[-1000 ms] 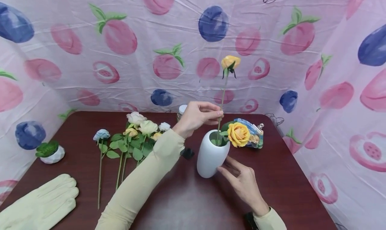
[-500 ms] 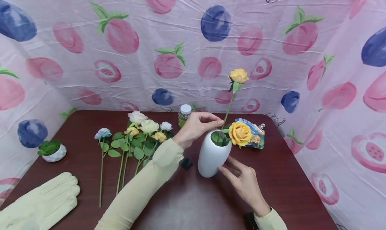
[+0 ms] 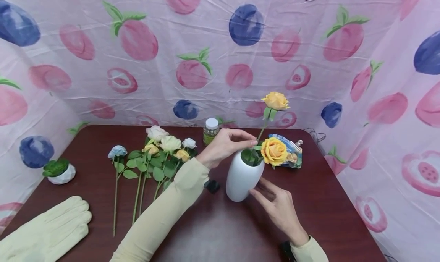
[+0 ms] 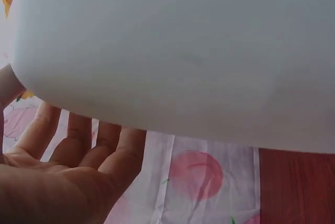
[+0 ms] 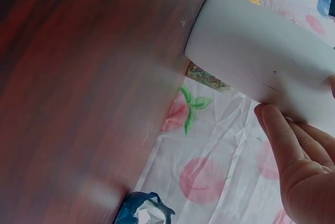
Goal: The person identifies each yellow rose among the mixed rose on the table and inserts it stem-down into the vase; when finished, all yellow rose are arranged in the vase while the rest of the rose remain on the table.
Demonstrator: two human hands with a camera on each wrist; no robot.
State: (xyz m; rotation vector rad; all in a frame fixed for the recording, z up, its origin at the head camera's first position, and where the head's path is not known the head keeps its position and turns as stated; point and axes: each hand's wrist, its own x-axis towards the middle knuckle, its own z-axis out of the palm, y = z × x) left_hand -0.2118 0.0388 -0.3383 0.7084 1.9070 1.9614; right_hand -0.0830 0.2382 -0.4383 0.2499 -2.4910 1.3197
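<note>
My left hand (image 3: 228, 145) pinches the stem of a yellow rose (image 3: 276, 101) between thumb and fingertips, just above the mouth of a white vase (image 3: 240, 180). That stem runs down into the opening, where green leaves show. A larger yellow rose (image 3: 274, 152) leans out over the vase's right rim. My right hand (image 3: 278, 206) holds the lower right side of the vase, thumb in front and fingers behind. In the right wrist view, the fingers (image 5: 282, 135) lie against the vase wall. The vase covers most of the left wrist view, hiding the pinched stem.
Left of the vase lie a blue rose (image 3: 117, 151) and several white and yellow roses (image 3: 170, 144). Behind stand a white-lidded jar (image 3: 211, 130) and a clipped blue packet (image 3: 292, 155). A potted succulent (image 3: 60, 172), a cream glove (image 3: 51, 227) and a small black object (image 3: 212, 186) are also on the table.
The upper yellow rose has sunk lower and shifted slightly right as its stem went deeper into the vase. My left hand has lowered toward the rim; the right hand stays on the vase.
</note>
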